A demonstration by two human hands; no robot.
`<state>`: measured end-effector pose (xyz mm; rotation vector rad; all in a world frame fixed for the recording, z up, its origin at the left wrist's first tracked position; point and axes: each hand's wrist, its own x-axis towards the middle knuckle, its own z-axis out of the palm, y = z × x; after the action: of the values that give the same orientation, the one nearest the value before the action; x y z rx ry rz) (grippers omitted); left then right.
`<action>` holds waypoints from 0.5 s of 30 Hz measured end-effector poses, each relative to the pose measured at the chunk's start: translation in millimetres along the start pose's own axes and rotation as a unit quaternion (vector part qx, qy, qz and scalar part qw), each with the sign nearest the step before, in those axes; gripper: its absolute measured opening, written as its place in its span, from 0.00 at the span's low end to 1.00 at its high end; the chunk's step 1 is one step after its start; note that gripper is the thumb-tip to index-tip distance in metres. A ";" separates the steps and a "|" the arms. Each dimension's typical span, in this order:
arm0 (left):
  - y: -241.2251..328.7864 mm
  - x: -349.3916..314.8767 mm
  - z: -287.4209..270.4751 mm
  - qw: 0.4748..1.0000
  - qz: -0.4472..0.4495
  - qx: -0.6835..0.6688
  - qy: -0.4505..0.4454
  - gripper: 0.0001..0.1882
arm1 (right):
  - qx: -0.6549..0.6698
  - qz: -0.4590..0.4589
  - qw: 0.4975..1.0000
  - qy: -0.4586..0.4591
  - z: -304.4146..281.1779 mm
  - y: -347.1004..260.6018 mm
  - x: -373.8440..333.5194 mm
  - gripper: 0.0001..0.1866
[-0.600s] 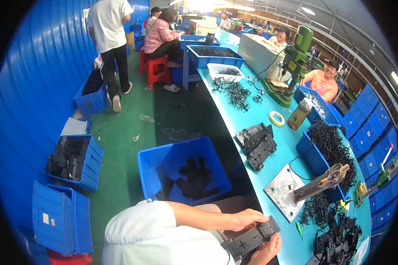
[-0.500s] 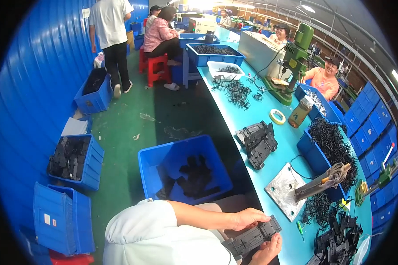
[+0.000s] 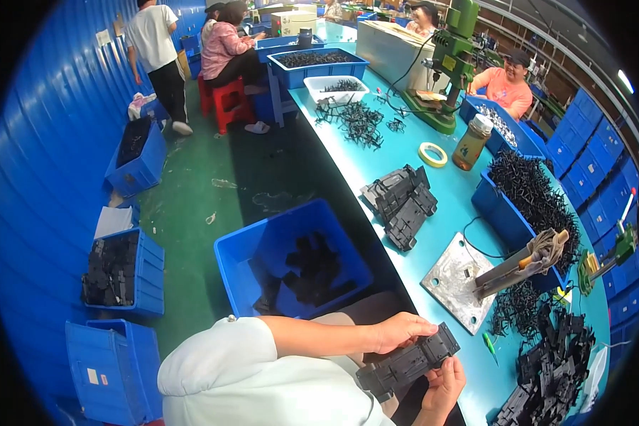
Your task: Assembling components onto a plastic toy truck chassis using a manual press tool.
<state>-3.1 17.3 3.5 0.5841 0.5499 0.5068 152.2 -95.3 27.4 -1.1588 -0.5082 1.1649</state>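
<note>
A long black moulded plastic part is held in front of me at the edge of the turquoise table. My left hand grips its upper side, with the thumb near the far end. My right hand holds it from the other side, fingers against its lower edge. On the table ahead lies a small stack of similar black plastic parts. More of them are heaped in a pile to the right. A blue bin on the floor at my left has several dark parts inside.
A metal base plate with an upright post stands beyond my hands. Near it are a green pen-like tool, a blue bin of thin black pieces, a tape roll, a bottle and a green drill press. Other people are farther off.
The view has shifted slightly, so the table appears a little higher and farther left. Both hands keep hold of the black plastic part. The walking person on the left has moved a little.
</note>
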 end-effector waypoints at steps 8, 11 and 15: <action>1.8 7.9 6.1 0.999 0.004 0.030 0.020 0.12 | -0.017 0.027 0.998 0.052 -8.5 -5.9 -0.1 0.10; 12.7 -2.7 13.4 0.997 0.035 0.021 0.058 0.10 | -0.010 0.046 0.997 0.062 5.3 -9.1 3.8 0.14; 22.8 1.5 9.5 0.996 0.007 -0.031 0.082 0.12 | -0.014 0.050 0.998 0.017 16.0 -11.1 19.9 0.11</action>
<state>-2.7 31.1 24.0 0.4904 0.6828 0.5869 151.4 -69.8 38.7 -1.2385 -0.4450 1.2254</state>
